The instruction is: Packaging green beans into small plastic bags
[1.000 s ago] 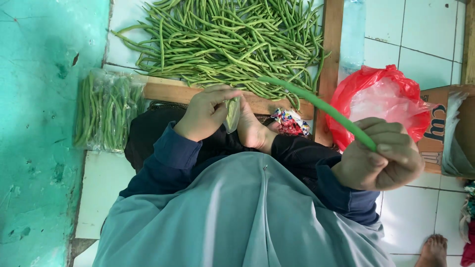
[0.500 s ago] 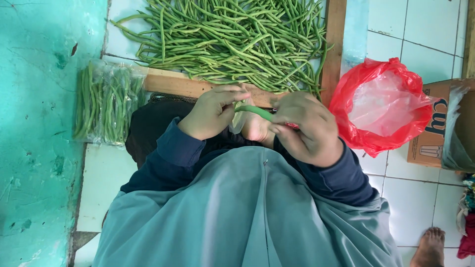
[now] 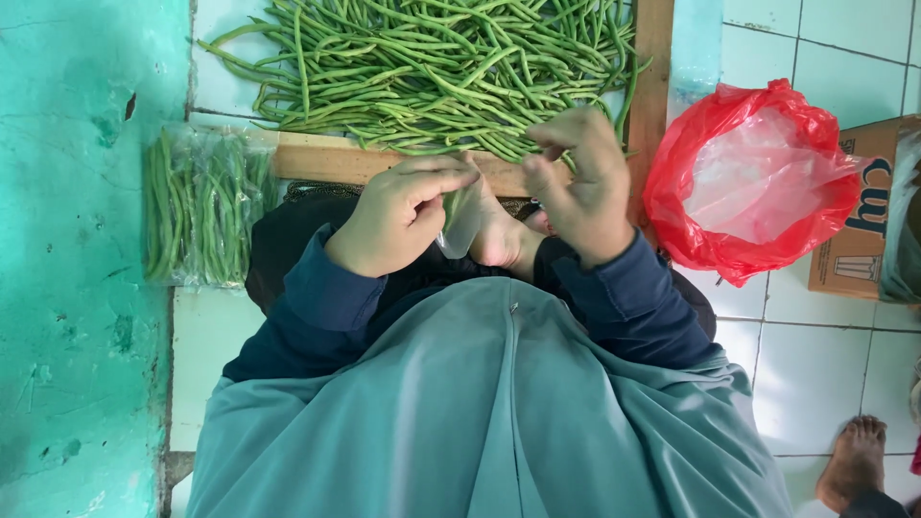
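Note:
My left hand [image 3: 398,225] grips a small clear plastic bag [image 3: 462,219] with green beans inside, held over my lap. My right hand [image 3: 576,187] is just right of the bag with its fingers apart. Its fingertips reach the near edge of a big pile of long green beans [image 3: 432,67] on the floor ahead. I see nothing held in that hand. My bare foot [image 3: 499,240] shows between the two hands.
A filled clear bag of beans [image 3: 201,206] lies at the left beside a teal wall [image 3: 86,259]. A wooden plank [image 3: 326,163] borders the pile. At the right are a red plastic bag [image 3: 758,182] and a cardboard box [image 3: 863,230]. Another person's foot [image 3: 854,460] stands at bottom right.
My right hand brought a long bean to the bag, pushed it in, and has now let go and moved up toward the pile. My left hand kept hold of the bag.

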